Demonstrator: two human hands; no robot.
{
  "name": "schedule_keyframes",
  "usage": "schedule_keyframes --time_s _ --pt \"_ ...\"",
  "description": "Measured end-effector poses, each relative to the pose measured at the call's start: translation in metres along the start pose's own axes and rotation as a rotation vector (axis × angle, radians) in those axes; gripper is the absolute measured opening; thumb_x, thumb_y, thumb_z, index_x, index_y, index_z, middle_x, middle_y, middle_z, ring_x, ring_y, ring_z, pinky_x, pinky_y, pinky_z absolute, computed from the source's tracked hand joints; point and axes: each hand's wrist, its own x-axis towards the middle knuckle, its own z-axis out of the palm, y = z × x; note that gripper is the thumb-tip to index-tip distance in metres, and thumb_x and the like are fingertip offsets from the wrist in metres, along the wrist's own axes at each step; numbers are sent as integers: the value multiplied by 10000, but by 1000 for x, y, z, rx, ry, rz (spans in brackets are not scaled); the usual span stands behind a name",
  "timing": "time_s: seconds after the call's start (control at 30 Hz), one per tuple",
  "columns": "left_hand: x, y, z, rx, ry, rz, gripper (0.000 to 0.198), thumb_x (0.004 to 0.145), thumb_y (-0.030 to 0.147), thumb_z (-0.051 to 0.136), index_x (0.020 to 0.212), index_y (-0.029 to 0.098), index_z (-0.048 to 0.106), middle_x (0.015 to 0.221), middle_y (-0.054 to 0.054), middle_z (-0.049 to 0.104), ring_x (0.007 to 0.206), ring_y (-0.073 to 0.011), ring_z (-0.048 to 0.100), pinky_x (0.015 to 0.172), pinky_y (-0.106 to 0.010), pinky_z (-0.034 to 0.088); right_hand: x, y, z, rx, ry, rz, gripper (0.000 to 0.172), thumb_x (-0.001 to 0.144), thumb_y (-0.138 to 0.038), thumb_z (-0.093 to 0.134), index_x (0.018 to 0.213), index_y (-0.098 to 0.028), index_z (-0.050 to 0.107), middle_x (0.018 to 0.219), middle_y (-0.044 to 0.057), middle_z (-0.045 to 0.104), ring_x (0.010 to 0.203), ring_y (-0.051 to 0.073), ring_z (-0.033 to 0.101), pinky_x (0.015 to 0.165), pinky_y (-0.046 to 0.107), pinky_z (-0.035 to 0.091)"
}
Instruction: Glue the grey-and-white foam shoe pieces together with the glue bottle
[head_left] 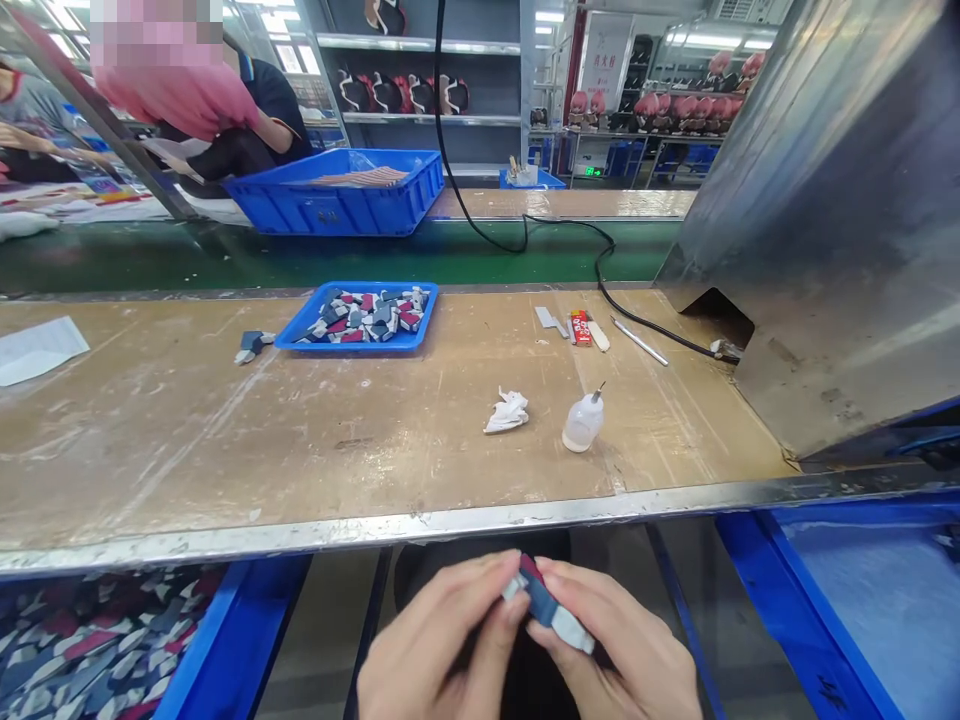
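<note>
Below the table's front edge, my left hand (450, 635) and my right hand (611, 640) meet around a small moulded piece (541, 602) coloured slate blue, dark red and pale grey. Left thumb and forefinger pinch its pale upper-left end; right thumb and fingers grip the other side, near the pale lower end. The fingers partly cover it. On the table beyond stand a small clear bottle (583, 423) with a thin metal tip and a crumpled white tissue (508, 411). Further back, a blue tray (431, 320) holds many similar pieces, with a few loose pieces (253, 345) beside it.
Blue bins stand below at left (225, 640) and right (817, 620), the left one full of similar pieces. A metal housing (847, 240) rises at right. A black cable (607, 260) crosses the green strip. A co-worker (262, 110) sits behind a large blue crate (337, 210).
</note>
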Motion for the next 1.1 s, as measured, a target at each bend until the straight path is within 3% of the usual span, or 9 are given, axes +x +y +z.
schedule_keyframes --time_s 0.13,0.23,0.33,0.47,0.6,0.67,0.77,0.9,1.1 --pt "32 -41 1 9 -30 55 203 963 118 621 1104 240 703 996 8 767 859 -107 731 823 -159 574 24 22 -15 -57 -163 -35 455 893 -558 681 1115 -160 687 974 104 778 854 226 776 754 282 671" --pt "48 -61 2 -22 -136 57 189 983 138 579 1066 251 705 1004 -1 764 929 -134 734 833 -192 588 37 47 -28 -201 -133 223 385 937 -530 635 1161 -217 646 1028 76 730 894 211 729 791 340 648" --pt "50 -65 5 -30 -249 21 146 984 191 584 1064 249 692 1010 -17 752 917 -158 742 785 -224 621 53 74 -30 -219 -177 477 475 921 -499 653 1307 -246 542 1241 104 654 1114 269 654 962 486 569" --pt "42 -60 13 1 -232 -34 163 938 281 676 1086 221 645 1102 -69 706 965 -203 734 775 -284 651 78 97 -15 -57 -311 585 708 870 -488 689 1442 -217 373 1458 146 521 1337 304 515 1117 522 435" --pt "36 -65 21 77 -138 -1 167 985 226 599 1136 238 667 1149 -66 694 1068 -198 707 876 -297 629 91 102 -5 -49 -469 604 362 914 -395 607 1225 -221 539 1252 117 653 1160 316 609 1037 520 453" --pt "34 -70 24 124 -89 31 225 992 220 602 1208 241 659 1137 -57 722 1036 -186 722 890 -281 617 89 103 -6 -34 -506 607 303 929 -404 588 1178 -237 541 1177 97 677 1090 305 630 1000 507 462" --pt "29 -77 27 195 -1 53 278 988 214 626 1265 187 631 1114 -77 754 947 -179 751 852 -253 611 77 104 -13 77 -461 667 439 921 -458 622 1254 -268 409 1224 89 670 1118 287 629 1028 491 441" --pt "24 -78 31 237 42 106 173 980 173 640 1149 157 671 1194 -95 744 1044 -185 741 905 -224 580 56 94 -20 237 -345 824 608 870 -565 693 1273 -292 329 1177 87 674 1094 280 635 947 436 484" --pt "23 -68 36 241 88 172 133 944 67 664 1045 139 713 1136 -80 765 1019 -151 744 958 -195 548 43 72 -20 274 -164 778 465 1008 -577 450 1356 -317 284 1202 72 590 1091 214 586 997 386 439"
